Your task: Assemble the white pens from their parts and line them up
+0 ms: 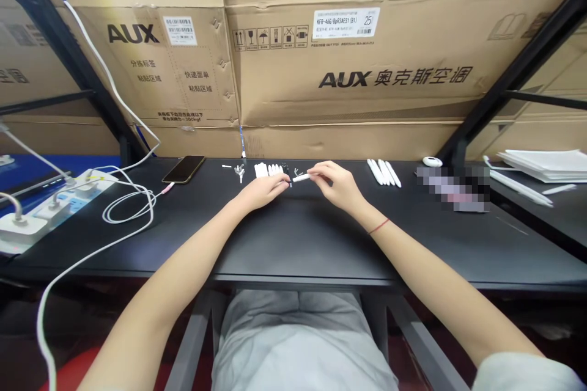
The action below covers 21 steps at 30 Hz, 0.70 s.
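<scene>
Over the middle of the black table I hold a short white pen part [301,178] level between my hands. My right hand [340,188] pinches its right end between thumb and fingertips. The fingers of my left hand [262,192] are closed at its other end, where a small dark piece shows. Just behind my left hand lie white pen parts [261,170] in a row, partly hidden by it. Beside them are small dark pieces [285,168]. A little pile of small white clips [239,171] sits to the left. Several white pens [384,172] lie side by side beyond my right hand.
A phone [184,169] on a charging cable lies at the left, near a power strip [59,201] with plugs. Large cardboard boxes [367,98] stand behind the table [302,244]. At the right are a white round case [431,162], a blurred-out object [454,188] and white stacked sheets [545,165].
</scene>
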### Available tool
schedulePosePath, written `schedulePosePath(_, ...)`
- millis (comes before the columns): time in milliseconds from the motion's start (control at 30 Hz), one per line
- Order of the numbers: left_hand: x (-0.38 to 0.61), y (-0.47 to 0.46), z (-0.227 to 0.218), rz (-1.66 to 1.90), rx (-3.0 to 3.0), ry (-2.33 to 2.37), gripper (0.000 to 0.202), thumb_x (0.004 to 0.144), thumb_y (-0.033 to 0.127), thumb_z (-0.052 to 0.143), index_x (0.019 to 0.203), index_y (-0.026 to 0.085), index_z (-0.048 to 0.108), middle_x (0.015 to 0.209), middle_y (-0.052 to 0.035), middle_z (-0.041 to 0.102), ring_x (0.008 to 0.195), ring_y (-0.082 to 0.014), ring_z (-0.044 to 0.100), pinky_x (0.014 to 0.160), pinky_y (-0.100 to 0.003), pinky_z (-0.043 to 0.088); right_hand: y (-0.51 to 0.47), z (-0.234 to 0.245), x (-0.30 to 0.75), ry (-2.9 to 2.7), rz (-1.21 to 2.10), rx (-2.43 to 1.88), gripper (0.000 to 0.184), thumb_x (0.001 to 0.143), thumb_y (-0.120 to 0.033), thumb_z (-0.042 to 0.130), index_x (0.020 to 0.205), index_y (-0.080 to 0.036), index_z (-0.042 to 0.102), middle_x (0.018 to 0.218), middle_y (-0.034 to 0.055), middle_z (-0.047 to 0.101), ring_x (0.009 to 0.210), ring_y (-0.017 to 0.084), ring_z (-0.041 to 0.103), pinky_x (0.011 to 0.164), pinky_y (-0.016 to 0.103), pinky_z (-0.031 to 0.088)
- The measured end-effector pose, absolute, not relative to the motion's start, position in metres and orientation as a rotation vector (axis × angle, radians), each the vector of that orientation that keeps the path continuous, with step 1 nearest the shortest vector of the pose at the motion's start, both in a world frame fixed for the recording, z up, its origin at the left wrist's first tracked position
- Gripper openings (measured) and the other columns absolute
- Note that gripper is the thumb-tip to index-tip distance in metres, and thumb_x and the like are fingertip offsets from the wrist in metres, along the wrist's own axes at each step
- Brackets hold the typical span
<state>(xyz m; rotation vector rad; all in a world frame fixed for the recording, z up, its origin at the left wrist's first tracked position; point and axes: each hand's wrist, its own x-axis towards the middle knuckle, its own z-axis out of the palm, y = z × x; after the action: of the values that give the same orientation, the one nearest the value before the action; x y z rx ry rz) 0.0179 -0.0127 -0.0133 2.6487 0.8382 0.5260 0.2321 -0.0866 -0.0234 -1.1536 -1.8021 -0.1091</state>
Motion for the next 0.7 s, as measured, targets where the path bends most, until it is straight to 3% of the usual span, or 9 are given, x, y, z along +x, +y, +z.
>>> schedulePosePath(300,0.0224,-0.0122,-0.0164,0.621,2.623,0.802,0.022,0.089,0.035,0.046,0.094,0.018,0.058,0.083,-0.0028,0.061,0.075,-0.0171,0.056,0.075,-0.029,0.044,-0.0916,-0.0248,0.2231,-1.659,0.059,-1.108,0.014,0.084,-0.033,0.059,0.083,-0.024,0.068,0.09,0.0037,0.073,0.085,0.021,0.068,0.08,0.038,0.057)
schedulePosePath(433,0.0219,-0.0136,-0.0164,0.645,2.646,0.778,0.024,0.09,0.035,0.046,0.093,0.017,0.06,0.084,-0.0037,0.063,0.077,-0.0175,0.057,0.075,-0.029,0.045,-0.0922,-0.0254,0.2229,-1.653,0.077,-1.124,0.014,0.082,-0.034,0.06,0.082,-0.022,0.068,0.087,0.0037,0.073,0.078,0.02,0.068,0.076,0.035,0.056)
schedulePosePath(600,0.0221,-0.0138,-0.0156,0.689,2.723,0.777,0.021,0.09,0.033,0.046,0.095,0.018,0.061,0.091,-0.0052,0.065,0.083,-0.0182,0.059,0.079,-0.03,0.045,-0.0909,-0.0285,0.2245,-1.76,0.269,-1.221,0.02,0.089,-0.035,0.049,0.095,-0.021,0.062,0.065,-0.0012,0.066,0.055,0.014,0.062,0.063,0.03,0.053)
schedulePosePath(700,0.0206,-0.013,-0.0134,0.717,2.76,0.813,0.021,0.09,0.033,0.047,0.095,0.019,0.061,0.093,-0.0059,0.065,0.085,-0.0189,0.06,0.08,-0.03,0.045,-0.09,-0.0293,0.2268,-1.809,0.326,-1.214,0.022,0.086,-0.035,0.053,0.103,-0.022,0.056,0.071,-0.0015,0.066,0.058,0.014,0.062,0.064,0.029,0.051)
